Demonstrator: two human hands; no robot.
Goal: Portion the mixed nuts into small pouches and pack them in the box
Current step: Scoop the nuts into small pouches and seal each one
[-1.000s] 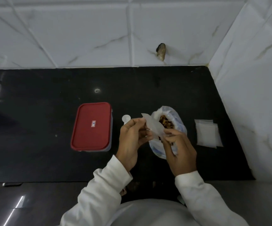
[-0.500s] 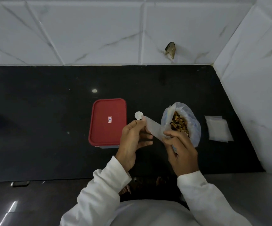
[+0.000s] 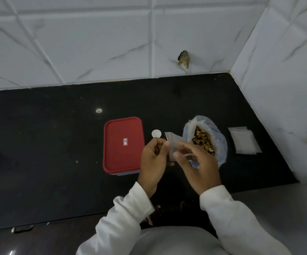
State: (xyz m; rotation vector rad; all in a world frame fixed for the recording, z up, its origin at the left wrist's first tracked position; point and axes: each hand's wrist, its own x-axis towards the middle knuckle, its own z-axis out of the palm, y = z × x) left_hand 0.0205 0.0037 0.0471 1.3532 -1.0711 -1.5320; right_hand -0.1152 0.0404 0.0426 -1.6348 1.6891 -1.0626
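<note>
A small translucent pouch (image 3: 173, 142) is held above the black counter between both hands. My left hand (image 3: 153, 162) pinches its left edge, and my right hand (image 3: 197, 168) pinches its lower right side. Just behind my right hand stands an open plastic bag of mixed nuts (image 3: 203, 140). A box with a red lid (image 3: 123, 144), lid on, sits to the left of my hands. A small white round scoop (image 3: 156, 133) lies between the box and the pouch. A stack of empty pouches (image 3: 243, 142) lies at the right.
The black counter (image 3: 57, 144) is bounded by white tiled walls at the back and right. A chipped hole (image 3: 184, 58) marks the back wall. A metal handle (image 3: 23, 228) shows below the counter's front edge.
The view has shifted, so everything sits further right in frame. My hands have drawn closer together on the pouch, and my right hand has risen slightly.
</note>
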